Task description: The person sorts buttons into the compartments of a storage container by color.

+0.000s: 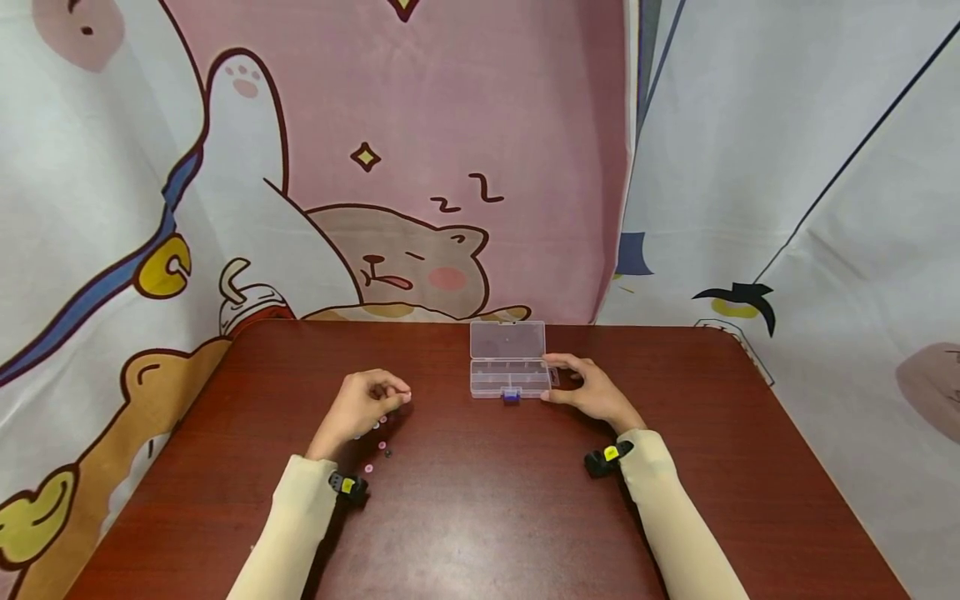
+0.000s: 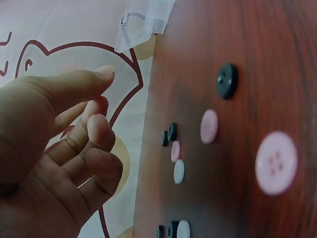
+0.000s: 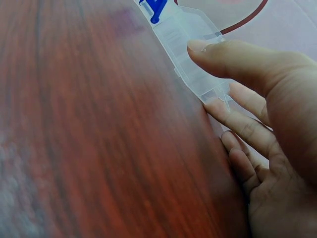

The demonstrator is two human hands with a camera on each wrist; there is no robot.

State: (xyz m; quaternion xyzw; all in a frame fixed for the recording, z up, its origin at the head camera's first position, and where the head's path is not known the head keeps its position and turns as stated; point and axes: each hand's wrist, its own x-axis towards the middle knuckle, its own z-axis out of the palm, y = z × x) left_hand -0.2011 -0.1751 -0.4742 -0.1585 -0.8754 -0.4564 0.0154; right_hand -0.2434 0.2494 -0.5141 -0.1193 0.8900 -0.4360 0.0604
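A clear plastic compartment box stands on the table with its lid up and a blue clasp at its front. My right hand holds the box's right end between thumb and fingers; the right wrist view shows the thumb over the near side. Off to the left, my left hand is raised above the table with curled fingers, thumb and index close together. Whether something small is between those fingertips is hidden. Several pink, white and black buttons lie below it, including a pink button and a black button.
The brown wooden table extends to a cartoon-printed cloth hanging behind its far edge. The box stands close to that edge. Each wrist wears a small black camera, such as the right wrist camera.
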